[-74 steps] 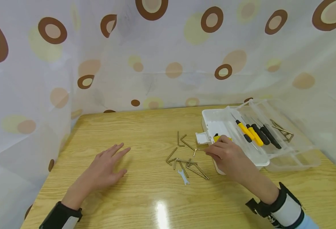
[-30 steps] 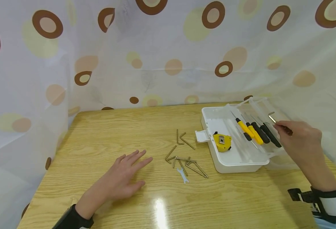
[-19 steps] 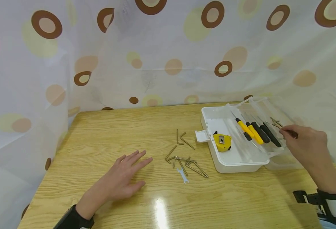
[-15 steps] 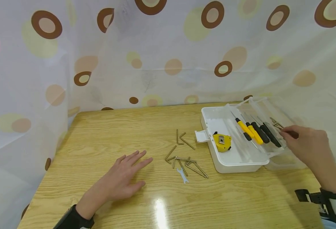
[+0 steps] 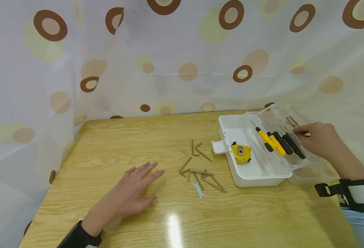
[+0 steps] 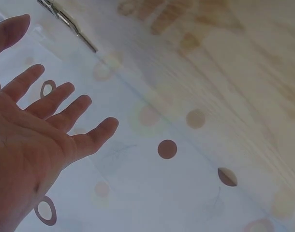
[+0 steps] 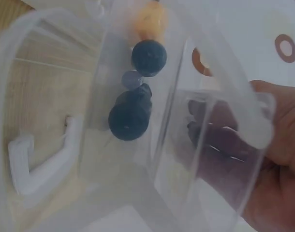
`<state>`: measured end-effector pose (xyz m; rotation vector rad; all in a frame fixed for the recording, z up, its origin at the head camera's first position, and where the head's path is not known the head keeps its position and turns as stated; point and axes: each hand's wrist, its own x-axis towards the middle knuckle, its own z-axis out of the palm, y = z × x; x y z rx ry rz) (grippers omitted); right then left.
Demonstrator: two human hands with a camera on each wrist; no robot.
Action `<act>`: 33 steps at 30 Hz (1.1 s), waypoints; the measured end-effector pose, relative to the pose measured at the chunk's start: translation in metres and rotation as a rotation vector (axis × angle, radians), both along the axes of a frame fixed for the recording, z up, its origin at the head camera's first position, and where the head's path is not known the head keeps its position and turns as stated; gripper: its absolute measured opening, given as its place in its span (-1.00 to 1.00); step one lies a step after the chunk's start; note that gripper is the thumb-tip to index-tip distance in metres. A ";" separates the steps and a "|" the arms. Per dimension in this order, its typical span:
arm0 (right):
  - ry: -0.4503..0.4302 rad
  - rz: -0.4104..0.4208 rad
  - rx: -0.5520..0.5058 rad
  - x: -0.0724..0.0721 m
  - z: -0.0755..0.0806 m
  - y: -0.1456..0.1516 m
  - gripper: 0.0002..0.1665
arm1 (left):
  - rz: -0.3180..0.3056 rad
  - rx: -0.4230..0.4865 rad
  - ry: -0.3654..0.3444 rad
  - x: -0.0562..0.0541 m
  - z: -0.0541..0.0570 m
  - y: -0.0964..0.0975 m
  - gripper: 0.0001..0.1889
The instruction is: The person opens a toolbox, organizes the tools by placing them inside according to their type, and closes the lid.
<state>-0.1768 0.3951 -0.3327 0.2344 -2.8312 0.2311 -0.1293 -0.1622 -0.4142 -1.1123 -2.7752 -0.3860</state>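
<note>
My left hand hovers over or rests on the table, palm down with fingers spread. In the left wrist view the left hand holds nothing. At the clear lid's far compartment, my right hand has thumb and fingers curled in a pinch on brass-coloured hex keys. Its fingertips partly hide them. In the right wrist view the right hand shows partly through the clear plastic. More L-shaped hex keys lie loosely grouped mid-table, beside a small flat open-ended wrench.
A white toolbox stands at the right with its clear lid folded out. A yellow tape measure lies inside it. Yellow screwdrivers and black screwdrivers lie in the clear tray. A patterned curtain hangs behind the wooden table.
My right hand carried a hex key from beside the toolbox to the lid compartment. There, hand and keys shifted toward the back. The left hand moved slightly right, then stayed still.
</note>
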 end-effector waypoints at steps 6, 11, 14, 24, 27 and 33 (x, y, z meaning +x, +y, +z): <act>-0.025 -0.043 -0.111 -0.007 0.001 -0.010 -0.53 | 0.005 0.008 -0.008 -0.002 0.003 -0.004 -0.25; 0.221 0.096 -0.083 0.008 -0.004 -0.056 -0.58 | 0.057 0.025 -0.045 -0.008 0.004 -0.016 -0.25; 0.368 0.241 -0.070 0.021 -0.011 -0.100 -0.60 | 0.098 0.041 -0.041 -0.013 0.005 -0.024 -0.25; 0.253 0.523 0.061 0.065 -0.051 -0.207 -0.73 | 0.167 0.045 -0.015 -0.024 0.002 -0.045 -0.26; 0.052 0.493 0.116 0.069 -0.061 -0.219 -0.82 | 0.186 0.050 -0.016 -0.025 0.001 -0.050 -0.26; -0.117 0.445 0.163 0.065 -0.078 -0.223 -0.82 | 0.193 0.043 -0.020 -0.027 0.000 -0.057 -0.27</act>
